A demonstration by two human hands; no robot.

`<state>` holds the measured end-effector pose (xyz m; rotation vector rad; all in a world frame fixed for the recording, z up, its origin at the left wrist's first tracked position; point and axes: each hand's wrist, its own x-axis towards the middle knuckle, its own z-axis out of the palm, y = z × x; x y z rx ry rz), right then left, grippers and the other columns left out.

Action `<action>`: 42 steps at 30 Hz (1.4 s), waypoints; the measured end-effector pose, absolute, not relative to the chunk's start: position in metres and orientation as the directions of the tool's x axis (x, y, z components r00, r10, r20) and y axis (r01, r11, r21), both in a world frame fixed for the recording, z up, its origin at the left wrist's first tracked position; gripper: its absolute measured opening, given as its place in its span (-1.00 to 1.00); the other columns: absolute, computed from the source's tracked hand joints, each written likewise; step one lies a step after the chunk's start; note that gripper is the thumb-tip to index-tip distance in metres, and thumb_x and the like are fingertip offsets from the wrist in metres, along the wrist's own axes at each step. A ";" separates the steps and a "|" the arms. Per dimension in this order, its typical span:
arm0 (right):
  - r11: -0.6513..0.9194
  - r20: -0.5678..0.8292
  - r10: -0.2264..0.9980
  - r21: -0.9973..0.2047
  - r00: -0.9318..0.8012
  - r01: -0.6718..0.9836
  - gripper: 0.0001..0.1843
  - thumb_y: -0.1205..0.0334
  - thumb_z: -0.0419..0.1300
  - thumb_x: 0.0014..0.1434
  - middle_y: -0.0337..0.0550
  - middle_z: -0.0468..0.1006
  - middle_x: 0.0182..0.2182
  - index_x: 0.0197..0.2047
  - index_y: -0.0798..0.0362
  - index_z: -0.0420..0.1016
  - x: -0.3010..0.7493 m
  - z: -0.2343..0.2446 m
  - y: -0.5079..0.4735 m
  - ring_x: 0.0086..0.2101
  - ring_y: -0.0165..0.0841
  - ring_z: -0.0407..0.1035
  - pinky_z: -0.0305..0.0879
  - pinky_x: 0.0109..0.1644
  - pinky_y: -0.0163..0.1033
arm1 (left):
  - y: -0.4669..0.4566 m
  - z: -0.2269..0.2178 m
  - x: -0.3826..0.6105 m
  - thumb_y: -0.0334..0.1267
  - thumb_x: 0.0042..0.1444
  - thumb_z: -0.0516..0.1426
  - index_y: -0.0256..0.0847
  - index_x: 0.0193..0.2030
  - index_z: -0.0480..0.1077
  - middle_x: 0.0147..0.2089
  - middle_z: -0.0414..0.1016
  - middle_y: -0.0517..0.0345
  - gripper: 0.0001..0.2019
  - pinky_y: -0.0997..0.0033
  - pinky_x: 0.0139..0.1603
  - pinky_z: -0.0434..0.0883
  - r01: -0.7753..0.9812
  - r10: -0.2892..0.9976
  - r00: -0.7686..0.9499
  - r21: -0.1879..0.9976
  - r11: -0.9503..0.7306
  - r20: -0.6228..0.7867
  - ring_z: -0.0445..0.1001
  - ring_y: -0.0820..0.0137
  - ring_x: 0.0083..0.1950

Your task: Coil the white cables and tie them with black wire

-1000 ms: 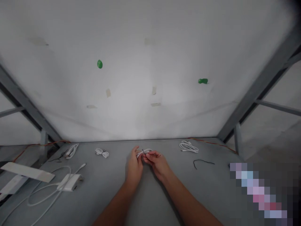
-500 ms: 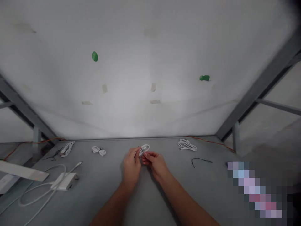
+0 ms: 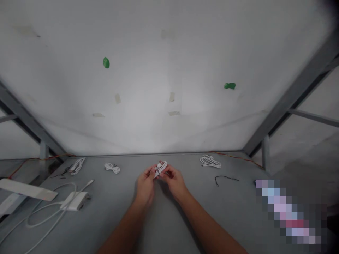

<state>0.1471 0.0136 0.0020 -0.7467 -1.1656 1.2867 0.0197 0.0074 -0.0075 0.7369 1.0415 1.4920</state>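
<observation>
A coiled white cable (image 3: 160, 168) with a black tie round its middle is held between my two hands, above the grey table. My left hand (image 3: 146, 182) pinches the coil from the left, thumb on top. From the right, my right hand (image 3: 174, 180) has its fingers closed on the coil's other side. Left of my hands lies another white cable (image 3: 112, 168), bundled with a black tie. Over to the right rests a loosely coiled white cable (image 3: 210, 161), with a black twist tie (image 3: 226, 177) lying in front of it.
At far left are a coiled white cable (image 3: 77, 166), black ties (image 3: 62, 173), a white power adapter (image 3: 75, 201) with a long lead, and a white strip (image 3: 28, 189). A white panel (image 3: 143, 134) stands behind the table (image 3: 169, 225); grey metal posts flank it.
The tied cable has turned in my hands, showing more of its coil and tie. My left hand has shifted slightly left. The view has tilted a little.
</observation>
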 end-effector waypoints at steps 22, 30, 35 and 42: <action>0.187 0.181 0.969 -0.982 -0.170 0.019 -0.76 0.09 0.42 0.00 -0.15 0.58 -0.48 -0.48 0.04 0.53 0.173 -0.006 0.030 -0.41 -0.31 0.40 0.29 -0.29 -0.22 | 0.008 0.000 0.004 -0.07 0.15 0.26 -0.19 -0.17 0.52 -0.16 0.65 -0.05 -0.76 0.21 -0.07 0.44 0.157 0.991 0.068 0.979 -0.126 0.117 0.58 0.16 -0.14; 0.097 0.120 0.968 -0.989 -0.220 -0.110 -0.76 0.08 0.49 -0.07 -0.17 0.59 -0.52 -0.49 0.01 0.58 0.172 0.009 0.026 -0.43 -0.29 0.43 0.32 -0.27 -0.18 | 0.008 0.011 0.002 0.01 0.00 0.40 -0.22 -0.10 0.62 -0.13 0.69 -0.08 -0.59 0.19 0.01 0.49 -0.129 0.983 0.178 0.991 -0.027 0.050 0.63 0.14 -0.14; 0.063 0.094 0.966 -0.989 -0.242 -0.136 -0.74 0.07 0.51 -0.10 -0.17 0.57 -0.51 -0.48 0.04 0.60 0.173 0.014 0.025 -0.45 -0.29 0.45 0.36 -0.27 -0.17 | 0.007 0.017 -0.001 0.02 -0.09 0.46 -0.18 -0.05 0.65 -0.09 0.70 -0.07 -0.52 0.19 0.04 0.49 -0.166 0.976 0.218 0.985 0.047 -0.010 0.64 0.15 -0.10; 0.039 0.084 0.966 -0.982 -0.244 -0.184 -0.66 -0.02 0.54 -0.12 -0.19 0.55 -0.45 -0.46 0.07 0.63 0.175 0.017 0.022 -0.48 -0.28 0.49 0.42 -0.30 -0.12 | 0.003 0.026 -0.002 0.03 0.04 0.39 -0.26 -0.06 0.67 -0.17 0.70 -0.10 -0.56 0.26 -0.02 0.46 -0.118 0.951 0.299 0.986 0.114 -0.074 0.63 0.19 -0.16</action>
